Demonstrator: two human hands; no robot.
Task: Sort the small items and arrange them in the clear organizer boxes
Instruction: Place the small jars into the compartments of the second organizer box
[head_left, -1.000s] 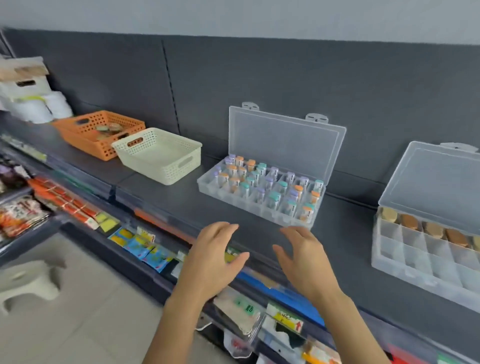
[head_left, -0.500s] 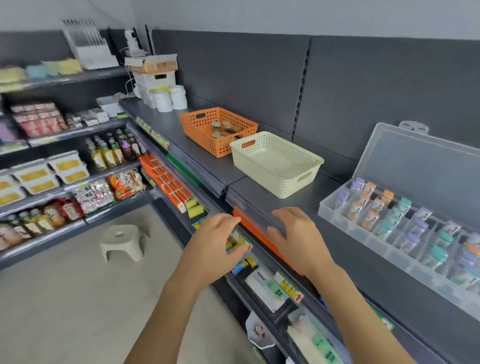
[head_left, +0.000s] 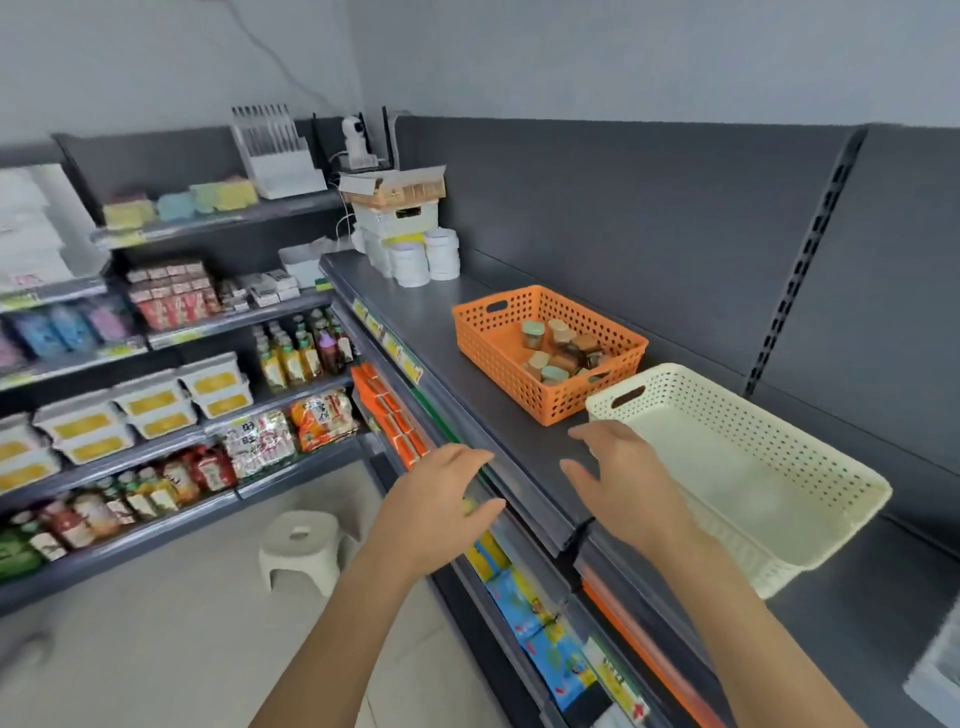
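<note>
Two bare hands hover over the front edge of the grey shelf (head_left: 415, 306). On the left hand (head_left: 434, 512) the grip is apart, fingers loosely spread, holding nothing. On the right hand (head_left: 626, 488) the grip is likewise apart, fingertips at the near corner of the cream basket (head_left: 857, 493); contact cannot be told. The small capped jars (head_left: 558, 351) lie in the orange basket (head_left: 493, 343), which stands on the shelf just beside the cream basket. A white stool (head_left: 301, 545) stands on the floor below.
</note>
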